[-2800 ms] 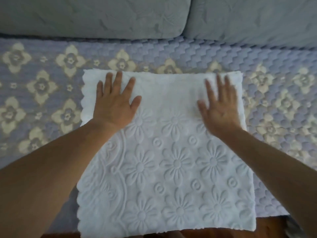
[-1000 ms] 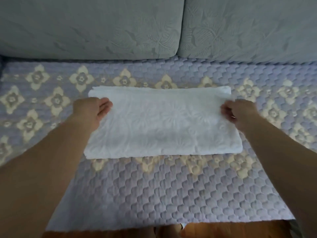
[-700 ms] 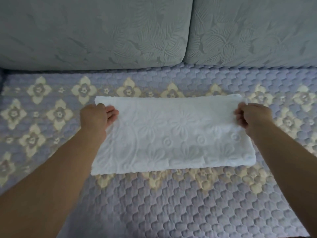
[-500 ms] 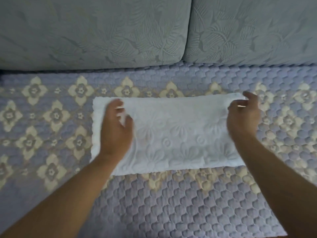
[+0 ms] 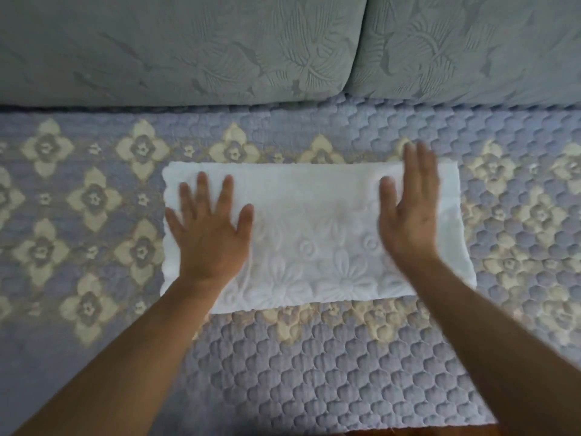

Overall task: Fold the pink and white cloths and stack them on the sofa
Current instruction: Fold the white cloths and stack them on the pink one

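Lying across the middle of the sofa (image 5: 298, 372) seat, the white cloth (image 5: 317, 234) forms a long folded rectangle with embossed flowers on its upper face. Head view: the left hand (image 5: 209, 229) rests flat on the cloth's left part, fingers spread and straight, holding nothing in its grip. The right hand (image 5: 408, 215) sits over the cloth's right part, fingers straight and close together, palm turned partly inward; it is blurred, so contact with the cloth cannot be judged, and its grip is likewise empty. The cloth lies on a lilac quilted cover (image 5: 94, 199) with cream flower motifs. Two grey back cushions (image 5: 188, 48) stand behind the seat, well apart from the cloth.
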Available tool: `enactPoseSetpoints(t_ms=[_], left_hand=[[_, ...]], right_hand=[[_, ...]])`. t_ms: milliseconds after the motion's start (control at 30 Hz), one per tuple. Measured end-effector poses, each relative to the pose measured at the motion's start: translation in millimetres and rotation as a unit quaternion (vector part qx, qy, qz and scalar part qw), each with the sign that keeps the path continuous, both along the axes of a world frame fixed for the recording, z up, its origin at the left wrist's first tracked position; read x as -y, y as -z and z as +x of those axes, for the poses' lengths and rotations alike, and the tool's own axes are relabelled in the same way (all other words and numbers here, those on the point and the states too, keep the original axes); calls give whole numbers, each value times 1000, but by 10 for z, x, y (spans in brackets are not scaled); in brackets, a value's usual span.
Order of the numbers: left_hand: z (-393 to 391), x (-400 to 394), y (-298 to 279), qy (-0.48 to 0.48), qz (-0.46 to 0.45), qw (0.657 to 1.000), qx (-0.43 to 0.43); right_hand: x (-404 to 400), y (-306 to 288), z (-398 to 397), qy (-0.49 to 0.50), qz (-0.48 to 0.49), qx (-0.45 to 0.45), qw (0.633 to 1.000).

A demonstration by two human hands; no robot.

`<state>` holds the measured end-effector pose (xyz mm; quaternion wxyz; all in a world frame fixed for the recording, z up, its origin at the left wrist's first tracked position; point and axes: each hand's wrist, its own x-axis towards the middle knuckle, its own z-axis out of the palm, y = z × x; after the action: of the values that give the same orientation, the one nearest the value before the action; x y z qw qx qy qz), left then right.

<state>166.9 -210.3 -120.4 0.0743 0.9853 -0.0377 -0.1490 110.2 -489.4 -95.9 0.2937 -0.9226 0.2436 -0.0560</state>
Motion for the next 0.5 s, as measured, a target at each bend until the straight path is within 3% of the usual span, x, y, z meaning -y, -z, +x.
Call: enactPoseSetpoints(t_ms=[67,133,200,333,400,467,500], left_hand=[[61,-253,-153,-120,-48,991,38],[59,-509,-212,-260,-144,955,-13],[-32,-602,-278,-338,-206,914,-83],[-109,-611,-254,-350,-249,895,-118],[-22,-620,-290,-406,-313,841,-174],[58,-621,-468,-430,-401,765,-264],[81,-596,-606,-400,-435,748,-302]], right_hand=[[-628,-253,-148,-44,183,49,981],[-1071,-322,-163,-69,291,50,953],[-1197,-136,-25,-45,326,46,943],[-1111,366,243,-25,236,-17,971],[-1116,399,228,-23,240,-17,970],[-1112,177,210,28,344,-1,939],[-1076,23,205,54,393,3,918]])
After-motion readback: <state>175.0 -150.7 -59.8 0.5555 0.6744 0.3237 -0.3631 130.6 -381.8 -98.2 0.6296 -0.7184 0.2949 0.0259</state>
